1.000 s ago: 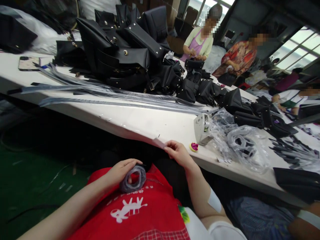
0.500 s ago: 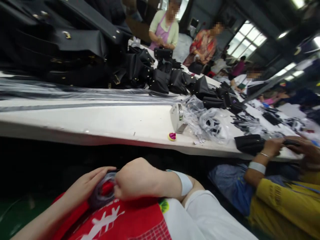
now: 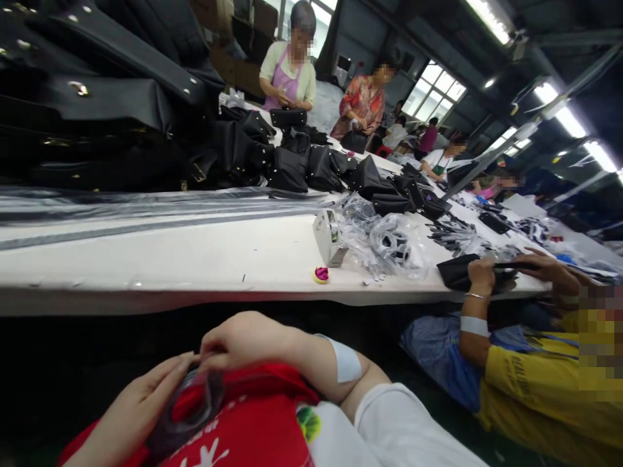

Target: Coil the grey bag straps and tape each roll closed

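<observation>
Low in front of my body, a dark, partly see-through loop (image 3: 214,397) hangs over a red apron (image 3: 257,415). It looks like a strap in plastic film, but its kind is not clear. My left hand (image 3: 139,399) grips its upper left side, with the fingers pressed together. From the right, my right hand (image 3: 243,344) pinches the top of the loop, its fingertips meeting those of the left. What lies right between the fingertips is hidden. Both hands are below the front edge of the white table (image 3: 233,253).
Black bags (image 3: 111,104) are heaped at the table's back left, with smaller black bags (image 3: 292,162) farther along. A tape dispenser (image 3: 329,237), a small yellow-and-magenta item (image 3: 321,275) and crumpled plastic (image 3: 396,243) lie ahead. At right, a co-worker in yellow (image 3: 530,370) handles a black piece.
My hands have come closer together at the top of the loop, and the right hand has turned to a pinch. The view has shifted, and the co-worker on the right has raised a black piece.
</observation>
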A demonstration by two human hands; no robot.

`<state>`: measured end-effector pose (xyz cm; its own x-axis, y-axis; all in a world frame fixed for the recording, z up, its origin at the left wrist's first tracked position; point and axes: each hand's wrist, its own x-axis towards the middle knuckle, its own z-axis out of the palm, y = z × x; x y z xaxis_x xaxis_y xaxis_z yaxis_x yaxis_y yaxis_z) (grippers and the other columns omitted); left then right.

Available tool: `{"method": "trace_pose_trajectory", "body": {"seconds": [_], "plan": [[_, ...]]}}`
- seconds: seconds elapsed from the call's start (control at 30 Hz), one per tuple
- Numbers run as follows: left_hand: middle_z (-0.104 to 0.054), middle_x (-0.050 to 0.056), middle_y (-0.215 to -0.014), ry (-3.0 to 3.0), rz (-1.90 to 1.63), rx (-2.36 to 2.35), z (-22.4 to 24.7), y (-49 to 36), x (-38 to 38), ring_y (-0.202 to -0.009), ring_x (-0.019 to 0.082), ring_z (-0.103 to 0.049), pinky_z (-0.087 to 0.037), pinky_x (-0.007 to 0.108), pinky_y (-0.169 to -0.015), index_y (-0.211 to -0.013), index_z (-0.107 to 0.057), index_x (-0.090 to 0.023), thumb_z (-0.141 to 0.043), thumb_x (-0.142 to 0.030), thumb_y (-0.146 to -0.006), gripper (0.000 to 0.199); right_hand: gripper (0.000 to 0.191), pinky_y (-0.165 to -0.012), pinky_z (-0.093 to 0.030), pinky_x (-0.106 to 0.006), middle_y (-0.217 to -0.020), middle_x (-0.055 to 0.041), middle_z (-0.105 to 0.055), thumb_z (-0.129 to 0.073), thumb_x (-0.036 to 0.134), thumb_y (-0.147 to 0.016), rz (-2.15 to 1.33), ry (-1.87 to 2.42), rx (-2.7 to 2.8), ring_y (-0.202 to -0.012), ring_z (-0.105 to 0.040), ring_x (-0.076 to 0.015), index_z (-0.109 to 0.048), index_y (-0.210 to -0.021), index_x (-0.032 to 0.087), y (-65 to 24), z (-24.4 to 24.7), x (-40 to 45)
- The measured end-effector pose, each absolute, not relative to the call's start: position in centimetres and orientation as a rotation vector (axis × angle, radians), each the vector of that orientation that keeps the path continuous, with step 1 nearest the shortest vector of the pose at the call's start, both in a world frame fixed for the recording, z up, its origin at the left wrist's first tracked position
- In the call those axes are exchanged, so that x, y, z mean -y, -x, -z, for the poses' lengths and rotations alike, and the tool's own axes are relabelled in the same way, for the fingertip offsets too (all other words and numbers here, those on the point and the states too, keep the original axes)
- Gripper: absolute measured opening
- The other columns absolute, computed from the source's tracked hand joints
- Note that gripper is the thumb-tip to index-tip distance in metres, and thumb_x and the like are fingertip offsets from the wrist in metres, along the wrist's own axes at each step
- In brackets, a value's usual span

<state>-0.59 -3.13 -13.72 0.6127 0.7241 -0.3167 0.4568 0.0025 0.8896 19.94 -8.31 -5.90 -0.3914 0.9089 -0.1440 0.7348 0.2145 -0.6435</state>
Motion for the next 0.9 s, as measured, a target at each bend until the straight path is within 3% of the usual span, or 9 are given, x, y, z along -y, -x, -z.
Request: {"method": "trace_pose_trajectory", "body": {"seconds": [0.07, 0.17, 0.4, 0.57, 0.73, 0.9], "plan": [[-0.073, -0.006, -0.099, -1.642, -0.301, -0.937, 11.7, -0.3, 3.9, -0.104, 0.029, -0.061, -0.046, 0.036, -0.095, -0.089, -0.072, -0.030, -0.052, -0.052, -0.081, 0.031, 0.015, -0.063, -0.040, -0.019, -0.078, 0.0017, -0.066, -0.062, 0.033, -0.084, -1.039, 1.502, 1.998, -0.072, -0.058, -0.0113, -0.067, -0.086, 0.018, -20.4, 7.0, 8.6], [-0.072, 0.002, -0.096, -1.704, -0.338, -0.868, 10.0, -1.2, 4.9, -0.095, 0.025, -0.063, -0.047, 0.030, -0.089, -0.090, -0.071, -0.022, -0.054, -0.045, -0.083, 0.029, 0.020, -0.061, -0.041, -0.018, -0.071, 0.0017, -0.063, -0.065, 0.036, -0.081, -1.272, 1.419, 1.626, -0.065, -0.055, -0.0097, -0.066, -0.080, 0.015, -20.1, 9.8, 8.6], [-0.068, 0.006, -0.088, -1.852, -0.376, -0.901, 9.6, -1.0, 6.1, -0.083, 0.022, -0.061, -0.046, 0.031, -0.079, -0.091, -0.071, -0.018, -0.048, -0.037, -0.087, 0.030, 0.055, -0.049, -0.038, -0.022, -0.053, -0.0002, -0.054, -0.051, 0.065, -0.081, -1.654, 1.558, 1.065, -0.045, -0.047, -0.0093, -0.061, -0.069, 0.013, -18.9, 14.1, 7.4], [-0.062, 0.007, -0.099, -1.894, -0.482, -0.887, 8.9, -0.5, 6.7, -0.096, 0.021, -0.057, -0.043, 0.031, -0.090, -0.096, -0.071, -0.021, -0.047, -0.036, -0.089, 0.029, 0.043, -0.052, -0.035, -0.021, -0.057, 0.0024, -0.054, -0.073, 0.055, -0.063, -1.619, 1.361, 0.967, -0.052, -0.042, -0.0080, -0.064, -0.069, 0.013, -17.4, 14.5, 7.9], [-0.056, 0.006, -0.091, -1.846, -0.483, -1.019, 10.0, -0.4, 6.1, -0.089, 0.021, -0.056, -0.045, 0.032, -0.083, -0.086, -0.071, -0.020, -0.047, -0.038, -0.089, 0.030, 0.031, -0.063, -0.044, -0.025, -0.066, -0.0019, -0.063, -0.062, 0.045, -0.075, -1.386, 1.442, 1.120, -0.064, -0.054, -0.0144, -0.070, -0.074, 0.015, -17.7, 13.2, 8.4], [-0.062, 0.007, -0.084, -1.772, -0.525, -1.128, 10.5, -1.1, 6.9, -0.082, 0.020, -0.058, -0.047, 0.031, -0.076, -0.075, -0.071, -0.018, -0.048, -0.035, -0.087, 0.031, 0.040, -0.073, -0.051, -0.033, -0.077, -0.0073, -0.068, -0.052, 0.051, -0.081, -1.526, 1.336, 1.342, -0.076, -0.062, -0.0225, -0.071, -0.079, 0.015, -18.8, 11.0, 9.2]]}}
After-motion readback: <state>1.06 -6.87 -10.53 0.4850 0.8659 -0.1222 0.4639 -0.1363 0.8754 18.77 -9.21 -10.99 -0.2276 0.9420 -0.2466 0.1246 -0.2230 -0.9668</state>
